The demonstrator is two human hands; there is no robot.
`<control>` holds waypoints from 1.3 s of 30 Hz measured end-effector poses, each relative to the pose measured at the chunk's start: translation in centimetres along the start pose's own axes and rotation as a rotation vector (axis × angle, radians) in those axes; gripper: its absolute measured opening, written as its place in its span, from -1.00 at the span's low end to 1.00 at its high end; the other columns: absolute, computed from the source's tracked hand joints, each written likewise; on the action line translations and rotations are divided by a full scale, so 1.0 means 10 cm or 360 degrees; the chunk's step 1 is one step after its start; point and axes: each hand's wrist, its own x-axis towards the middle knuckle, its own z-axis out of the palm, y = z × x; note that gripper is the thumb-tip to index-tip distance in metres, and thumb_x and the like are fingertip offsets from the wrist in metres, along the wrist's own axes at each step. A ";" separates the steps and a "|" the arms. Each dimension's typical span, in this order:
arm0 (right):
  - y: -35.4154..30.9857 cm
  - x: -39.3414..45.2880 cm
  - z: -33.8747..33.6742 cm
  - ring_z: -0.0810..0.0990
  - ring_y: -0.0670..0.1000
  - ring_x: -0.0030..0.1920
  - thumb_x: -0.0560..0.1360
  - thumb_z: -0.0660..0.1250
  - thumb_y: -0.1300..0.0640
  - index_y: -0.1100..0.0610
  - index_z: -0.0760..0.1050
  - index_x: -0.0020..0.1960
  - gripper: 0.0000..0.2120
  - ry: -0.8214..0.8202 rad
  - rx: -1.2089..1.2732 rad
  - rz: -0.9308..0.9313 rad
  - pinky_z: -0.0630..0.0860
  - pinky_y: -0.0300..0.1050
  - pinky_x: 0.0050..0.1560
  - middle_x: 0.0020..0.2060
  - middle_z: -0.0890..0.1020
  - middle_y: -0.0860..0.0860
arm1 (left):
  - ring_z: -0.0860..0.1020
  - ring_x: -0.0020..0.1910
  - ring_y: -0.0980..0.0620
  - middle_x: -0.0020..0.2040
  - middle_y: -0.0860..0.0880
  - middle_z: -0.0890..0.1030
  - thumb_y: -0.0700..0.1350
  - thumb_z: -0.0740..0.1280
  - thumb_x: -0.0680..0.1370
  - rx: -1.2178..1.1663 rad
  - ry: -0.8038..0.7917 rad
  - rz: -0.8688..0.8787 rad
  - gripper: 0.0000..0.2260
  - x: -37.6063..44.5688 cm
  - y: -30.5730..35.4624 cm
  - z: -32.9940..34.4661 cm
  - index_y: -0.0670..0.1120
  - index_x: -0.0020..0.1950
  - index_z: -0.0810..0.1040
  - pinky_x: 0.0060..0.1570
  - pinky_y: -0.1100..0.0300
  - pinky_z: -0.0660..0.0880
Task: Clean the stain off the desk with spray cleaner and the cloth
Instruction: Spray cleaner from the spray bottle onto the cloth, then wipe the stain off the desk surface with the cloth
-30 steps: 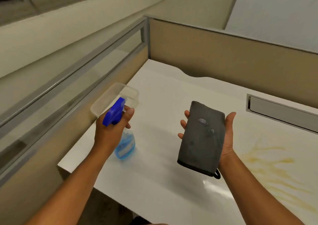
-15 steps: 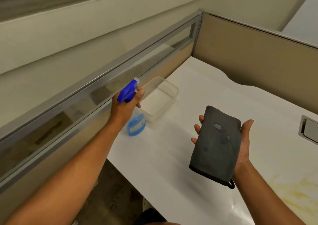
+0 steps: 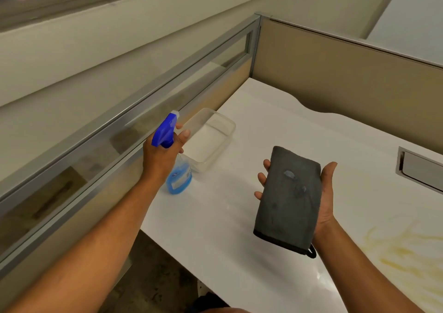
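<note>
My left hand (image 3: 161, 155) grips the neck of a spray bottle (image 3: 178, 178) with blue liquid and a blue trigger head, at the left edge of the white desk (image 3: 275, 126). The bottle's base is at or just above the desk surface. My right hand (image 3: 323, 200) lies palm up above the desk and holds a folded dark grey cloth (image 3: 288, 200) with a few wet spots on it. A yellow streaky stain (image 3: 405, 248) marks the desk at the lower right, to the right of the cloth.
A clear plastic container (image 3: 211, 142) stands right behind the spray bottle. Beige partition panels (image 3: 335, 80) with metal frames wall the desk at the back and left. A metal cable hatch (image 3: 419, 169) is set into the desk at the right.
My left hand has carried the spray bottle left and down to the desk's left edge by the container. The view has swung left, so the stain sits at the right. The cloth hand holds still.
</note>
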 end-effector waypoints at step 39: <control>0.20 -3.41 -1.04 0.39 0.36 0.53 0.61 0.16 -0.42 0.20 0.41 0.56 -0.19 0.1331 0.0401 -0.0416 0.25 0.31 0.59 0.53 0.43 0.26 | -0.19 0.76 -0.11 0.79 -0.08 -0.12 0.66 -0.08 0.49 0.1571 -0.1666 0.1505 0.07 -1.56 -0.83 3.15 -0.07 0.76 -0.08 0.69 -0.31 -0.21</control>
